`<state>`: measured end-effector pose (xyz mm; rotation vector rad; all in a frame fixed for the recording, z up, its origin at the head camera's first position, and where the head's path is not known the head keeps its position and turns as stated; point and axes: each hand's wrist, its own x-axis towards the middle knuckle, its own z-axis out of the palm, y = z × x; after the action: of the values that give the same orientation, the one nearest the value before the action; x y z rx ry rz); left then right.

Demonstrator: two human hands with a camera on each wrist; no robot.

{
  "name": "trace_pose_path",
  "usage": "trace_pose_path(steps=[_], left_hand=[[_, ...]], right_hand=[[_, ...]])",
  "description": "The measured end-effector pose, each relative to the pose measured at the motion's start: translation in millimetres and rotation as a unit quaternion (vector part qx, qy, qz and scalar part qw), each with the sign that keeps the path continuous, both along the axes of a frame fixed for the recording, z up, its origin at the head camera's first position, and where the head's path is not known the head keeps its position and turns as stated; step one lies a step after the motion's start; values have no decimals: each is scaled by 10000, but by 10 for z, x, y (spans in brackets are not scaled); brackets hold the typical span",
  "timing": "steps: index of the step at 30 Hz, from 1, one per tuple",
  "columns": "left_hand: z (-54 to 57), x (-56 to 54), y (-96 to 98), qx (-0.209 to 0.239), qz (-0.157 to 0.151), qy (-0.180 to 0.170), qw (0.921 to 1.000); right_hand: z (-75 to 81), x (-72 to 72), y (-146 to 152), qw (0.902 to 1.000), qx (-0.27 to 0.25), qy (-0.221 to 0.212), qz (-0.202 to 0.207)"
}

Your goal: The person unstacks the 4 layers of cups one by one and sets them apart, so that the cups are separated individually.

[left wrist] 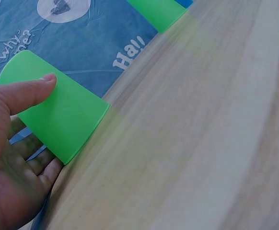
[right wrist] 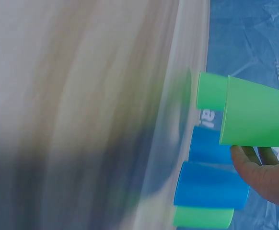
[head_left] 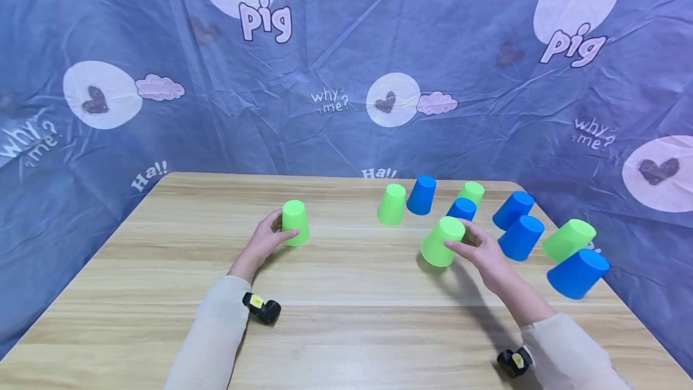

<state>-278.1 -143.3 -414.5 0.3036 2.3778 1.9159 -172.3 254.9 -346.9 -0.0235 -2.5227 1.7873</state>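
Note:
On the left of the table in the head view, an upside-down green cup (head_left: 295,220) stands with its rim on the wood. My left hand (head_left: 264,241) grips it from the left; the left wrist view shows the thumb (left wrist: 31,93) across its near side and fingers behind. Another upside-down green cup (head_left: 440,248) is in my right hand (head_left: 484,259), pinched between thumb and fingers. This cup tilts slightly, and its rim (right wrist: 224,112) is apart from the table, with a shadow below. Behind it a blue cup (head_left: 463,207) is partly hidden.
More upside-down cups stand on the wooden table (head_left: 346,318): a green cup (head_left: 391,204) and a blue cup (head_left: 421,195) at the back, a green cup (head_left: 472,191) beside them. Towards the right edge are several blue cups (head_left: 521,238) and a green cup (head_left: 569,239). A patterned blue cloth (head_left: 325,137) hangs behind.

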Motion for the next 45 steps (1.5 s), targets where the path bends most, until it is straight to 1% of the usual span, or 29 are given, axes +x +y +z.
trace_pose_path(steps=[2,5,7,9,12,14,16,19,22,23,26,29,30,33,36,39,41,43,45], left_hand=[[4,2,-1,14,14,-6,10000],[14,8,-2,41,24,-11,10000],[16,11,-1,59,8,-10,10000],[19,13,2,65,-12,-2,10000],[16,12,7,76,-36,9,10000],[16,11,11,76,-29,19,10000],[14,12,11,74,-25,17,10000],[13,19,7,47,2,15,10000],[13,28,5,-7,-2,56,10000],[12,30,6,-18,5,63,10000],[9,31,8,-34,16,76,10000],[4,30,7,-19,34,59,10000],[1,28,6,-7,33,63,10000],[-6,23,5,27,10,81,10000],[-15,14,5,37,2,80,10000],[-20,6,6,13,2,70,10000],[-22,1,5,6,6,68,10000],[-23,-3,5,-9,14,71,10000],[-22,-6,6,-23,20,69,10000]], right_hand=[[-32,14,75,9999,121,54,-21],[-162,-6,237,9996,231,109,-83],[-253,-25,355,9995,255,160,-5],[-358,-54,477,9997,154,194,-58],[-466,-75,626,9997,-5,214,-69],[-524,-81,702,9994,-140,215,-229],[-531,-56,751,9993,-169,242,-243],[-498,9,793,9995,-104,267,-98],[-492,68,843,9998,-82,171,-66],[-490,86,862,9999,-11,140,1],[-519,109,923,9998,-31,-3,-207],[-519,127,971,9996,80,-98,-246],[-519,129,980,9993,74,-155,-336],[-473,156,984,9981,244,-369,-431],[-391,201,953,9972,440,-493,-363],[-351,228,935,9957,538,-603,-442],[-365,230,961,9958,562,-600,-410],[-412,219,1000,9957,506,-613,-486],[-464,208,1045,9965,490,-533,-418]])
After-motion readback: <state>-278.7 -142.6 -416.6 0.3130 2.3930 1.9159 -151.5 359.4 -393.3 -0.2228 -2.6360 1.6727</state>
